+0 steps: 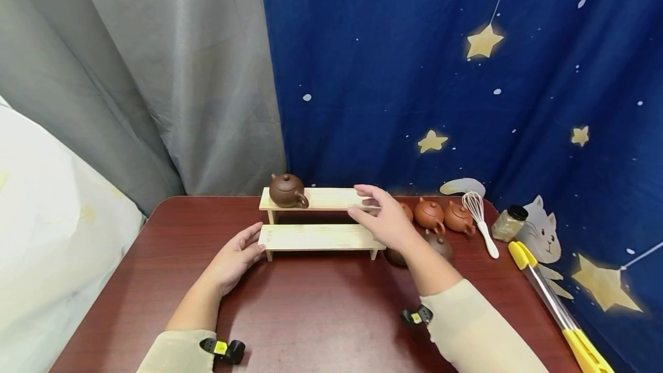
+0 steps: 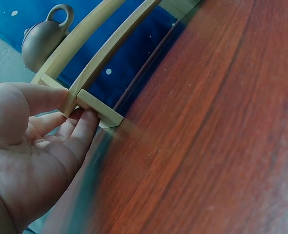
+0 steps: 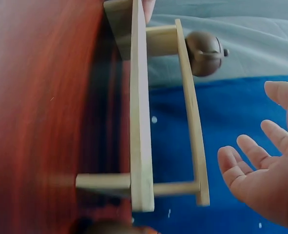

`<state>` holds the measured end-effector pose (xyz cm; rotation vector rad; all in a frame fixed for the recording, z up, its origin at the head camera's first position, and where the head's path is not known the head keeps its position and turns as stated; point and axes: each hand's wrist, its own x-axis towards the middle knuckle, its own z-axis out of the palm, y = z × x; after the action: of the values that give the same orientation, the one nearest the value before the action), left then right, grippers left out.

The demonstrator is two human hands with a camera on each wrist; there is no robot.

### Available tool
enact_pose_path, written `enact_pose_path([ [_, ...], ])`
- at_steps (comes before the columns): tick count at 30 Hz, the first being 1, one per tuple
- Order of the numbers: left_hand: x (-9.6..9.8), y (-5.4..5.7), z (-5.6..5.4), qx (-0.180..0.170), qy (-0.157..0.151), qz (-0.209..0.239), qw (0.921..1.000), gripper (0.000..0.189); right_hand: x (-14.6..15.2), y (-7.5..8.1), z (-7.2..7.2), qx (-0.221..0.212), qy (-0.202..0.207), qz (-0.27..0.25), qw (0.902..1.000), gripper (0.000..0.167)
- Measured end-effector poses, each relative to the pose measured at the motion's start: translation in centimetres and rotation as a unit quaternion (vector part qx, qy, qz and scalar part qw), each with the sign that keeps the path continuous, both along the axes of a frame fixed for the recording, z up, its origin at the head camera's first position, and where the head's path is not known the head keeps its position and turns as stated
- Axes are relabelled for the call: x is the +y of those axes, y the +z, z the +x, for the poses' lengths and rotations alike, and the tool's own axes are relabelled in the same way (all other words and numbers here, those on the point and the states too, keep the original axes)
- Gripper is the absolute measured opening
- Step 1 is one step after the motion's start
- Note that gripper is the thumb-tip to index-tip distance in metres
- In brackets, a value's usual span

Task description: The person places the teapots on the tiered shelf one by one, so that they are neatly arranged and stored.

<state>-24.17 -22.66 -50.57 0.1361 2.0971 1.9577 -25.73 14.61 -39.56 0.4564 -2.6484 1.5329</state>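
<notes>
A two-tier wooden stand [image 1: 321,237] is set near the table's back edge, its upper board behind the lower one. My left hand [image 1: 235,258] holds the left end of the lower board; in the left wrist view the thumb lies along the board's end and the fingertips reach beneath it. One dark brown teapot [image 1: 286,190] sits on the left end of the upper board. Over the stand's right end is my right hand [image 1: 385,220], fingers spread apart and holding nothing. The right wrist view shows its palm [image 3: 273,187] apart from the boards.
Right of the stand are several reddish-brown teapots [image 1: 429,213] and dark brown ones [image 1: 439,244], partly hidden by my right arm. Beyond them lie a whisk [image 1: 483,226], a black-lidded jar [image 1: 510,223] and yellow-ended tongs [image 1: 554,298]. A blue curtain [image 1: 362,102] hangs behind the table.
</notes>
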Motion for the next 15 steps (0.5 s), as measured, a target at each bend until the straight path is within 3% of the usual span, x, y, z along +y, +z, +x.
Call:
enact_pose_path([
  [15, -0.1, 0.1, 0.1, -0.009, 0.001, 0.004, 0.9999, 0.070, 8.9, -3.0, 4.4, 0.027, -0.079, 0.031, 0.9960, 0.055],
])
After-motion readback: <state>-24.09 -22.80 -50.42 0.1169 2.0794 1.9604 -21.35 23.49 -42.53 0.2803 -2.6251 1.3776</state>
